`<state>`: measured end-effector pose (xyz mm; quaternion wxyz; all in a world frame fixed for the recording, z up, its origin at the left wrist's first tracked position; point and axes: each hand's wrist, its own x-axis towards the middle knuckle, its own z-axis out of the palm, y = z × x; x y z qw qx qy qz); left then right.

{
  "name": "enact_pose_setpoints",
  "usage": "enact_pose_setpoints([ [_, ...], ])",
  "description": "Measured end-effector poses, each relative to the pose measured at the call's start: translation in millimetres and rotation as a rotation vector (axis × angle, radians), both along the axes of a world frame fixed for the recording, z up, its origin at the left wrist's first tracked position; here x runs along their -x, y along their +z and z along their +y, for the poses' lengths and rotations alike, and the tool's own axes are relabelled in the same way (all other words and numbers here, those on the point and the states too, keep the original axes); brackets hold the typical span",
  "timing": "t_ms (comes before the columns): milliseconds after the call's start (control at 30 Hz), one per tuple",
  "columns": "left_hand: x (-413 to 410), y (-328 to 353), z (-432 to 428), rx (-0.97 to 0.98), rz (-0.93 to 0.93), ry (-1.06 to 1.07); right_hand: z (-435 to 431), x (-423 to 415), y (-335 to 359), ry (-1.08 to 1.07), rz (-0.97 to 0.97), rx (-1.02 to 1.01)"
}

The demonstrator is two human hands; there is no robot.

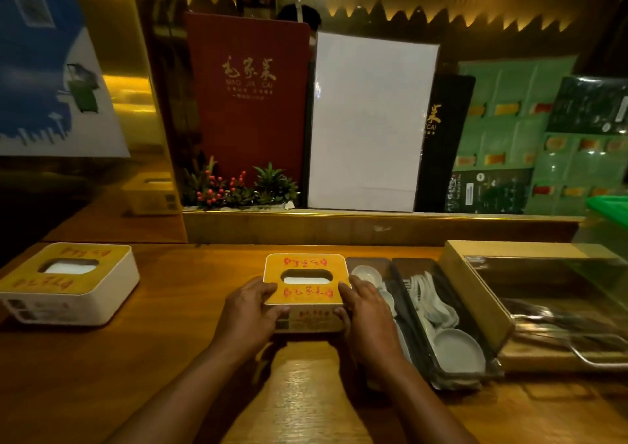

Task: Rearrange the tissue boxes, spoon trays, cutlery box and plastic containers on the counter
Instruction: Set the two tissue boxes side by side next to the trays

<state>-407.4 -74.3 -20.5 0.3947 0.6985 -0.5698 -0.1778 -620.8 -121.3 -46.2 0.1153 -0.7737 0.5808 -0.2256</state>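
While both hands — left hand, right hand — flank it, fingers clasp the tissue box.

Both bare forearms reach forward, left hand and right hand each curled in a facing grip.

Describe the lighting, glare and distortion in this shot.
Head view: dim, warm light; glare on the counter below the tissue box held by both hands, left hand, right hand; white sheet washed out; wide-angle bending tilts the left poster; edges soft.
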Motion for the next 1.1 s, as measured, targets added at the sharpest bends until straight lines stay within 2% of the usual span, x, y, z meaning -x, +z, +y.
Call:
enact_pose_setpoints([
  [267, -5.1, -7.9, 0.3, 0.024, -0.008, -0.054, 8.0, -8.3, 10.3, -0.035, -0.004, -0.036],
  [400, -35.5, -11.3, 15.5, 0.017, -0.055, -0.132, 19.7, -38.9, 23.8, -0.029, -0.063, 0.077],
  [533, -111.6, -5.3, 40.2, 0.029, -0.161, -0.134, 32.4, -115.4, 37.7, 0.123, -0.147, 0.177],
  [700, -242.5, 1.4, 83.9, 0.076, -0.186, 0.084, 60.0, -263.9, 37.2, 0.285, -0.177, 0.078],
  [867, -348.6, -7.9, 123.5, 0.1, -0.238, 0.233, 61.4, -387.4, 17.5, 0.318, -0.07, -0.04],
  [967, -383.3, -22.0, 132.5, 0.056, -0.181, 0.273, 56.3, -422.9, 3.9, 0.263, -0.049, -0.11],
  [1100, -399.2, -42.3, 125.6, -0.041, -0.078, 0.289, 52.5, -422.4, -0.3, 0.265, -0.039, -0.06],
])
